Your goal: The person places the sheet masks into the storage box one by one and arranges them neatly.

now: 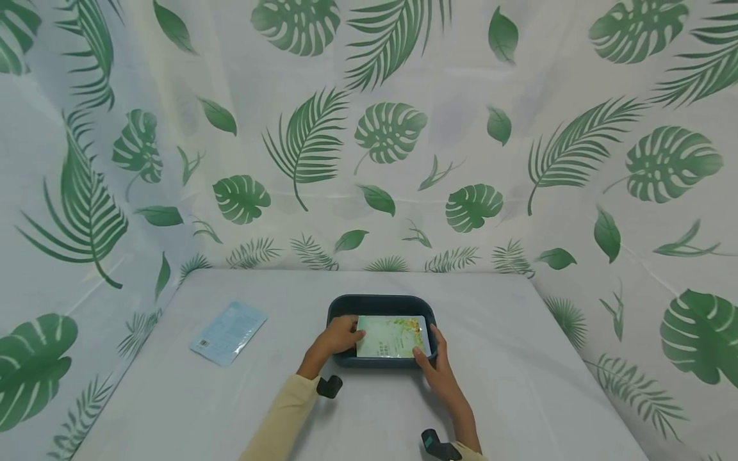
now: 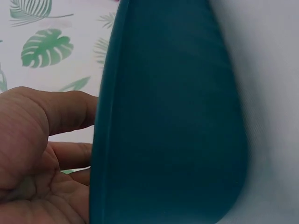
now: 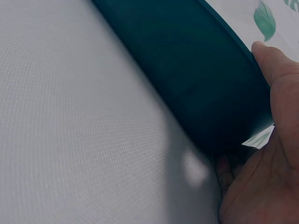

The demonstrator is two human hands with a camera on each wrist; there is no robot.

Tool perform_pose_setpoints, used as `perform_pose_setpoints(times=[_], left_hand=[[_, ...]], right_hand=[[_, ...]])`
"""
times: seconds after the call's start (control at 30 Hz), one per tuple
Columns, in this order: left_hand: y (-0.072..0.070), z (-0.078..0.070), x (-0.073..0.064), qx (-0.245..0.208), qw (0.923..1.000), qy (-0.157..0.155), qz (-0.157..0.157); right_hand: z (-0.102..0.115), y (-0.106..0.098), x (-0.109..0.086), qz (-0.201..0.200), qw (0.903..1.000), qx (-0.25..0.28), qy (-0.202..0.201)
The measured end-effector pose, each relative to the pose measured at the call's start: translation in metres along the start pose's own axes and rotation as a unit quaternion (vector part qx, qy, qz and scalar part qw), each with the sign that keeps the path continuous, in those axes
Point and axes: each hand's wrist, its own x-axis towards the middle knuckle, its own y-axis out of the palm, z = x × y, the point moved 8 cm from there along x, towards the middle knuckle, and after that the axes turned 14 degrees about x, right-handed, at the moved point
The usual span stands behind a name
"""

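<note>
A dark teal rectangular tray point(image 1: 380, 363) stands on the white table. Within it lies a flat, glossy, pale green packet point(image 1: 385, 337) with yellow and green leaf print, resembling a sheet-mask sachet. My left hand point(image 1: 337, 334) reaches over the tray's left end and pinches the packet's left edge, thumb on top; its other fingertips are partly hidden. In the left wrist view, the tray's outer wall point(image 2: 173, 116) covers the fingers' ends. My right hand point(image 1: 442, 371) grips the tray's right end, thumb over the front rim near the packet's corner. Its fingers point(image 3: 225, 173) reach below the tray's wall point(image 3: 187, 70).
A light blue flat packet point(image 1: 229, 333) with a barcode lies on the table to the left of the tray. White cloth point(image 1: 277, 218) printed with green leaves rises behind the table and on both sides. A dark camera is worn on each wrist.
</note>
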Motion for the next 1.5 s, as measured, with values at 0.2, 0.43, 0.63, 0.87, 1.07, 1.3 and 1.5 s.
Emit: perform_pose_setpoints(times=[0.2,0.43,0.63,0.87,1.07,1.3,1.5], left_hand=[[0.003,-0.003,-0.001,0.039,0.9992,0.008,-0.008],[-0.001,-0.007,-0.008,0.059,0.9968,0.016,-0.052],[0.003,-0.005,-0.007,0.077,0.9919,-0.014,-0.1],[0.004,-0.011,-0.008,0.124,0.9819,0.004,-0.143],[0.005,-0.018,-0.01,0.121,0.9791,0.057,-0.153],[0.003,-0.018,-0.011,0.143,0.9749,0.05,-0.163],[0.003,-0.013,-0.011,0.126,0.9777,0.022,-0.166]], right_hand=[[0.0,0.001,-0.002,0.0,1.0,0.0,-0.001],[-0.002,0.001,-0.003,-0.001,0.9999,-0.008,0.009],[-0.002,0.0,-0.004,-0.004,0.9998,-0.015,0.014],[0.0,-0.002,-0.003,0.0,0.9998,-0.017,0.005],[0.001,-0.004,-0.001,0.0,0.9999,-0.013,-0.001],[0.001,-0.002,0.001,0.004,1.0,-0.008,-0.005],[0.001,0.0,0.002,0.005,1.0,-0.004,-0.005]])
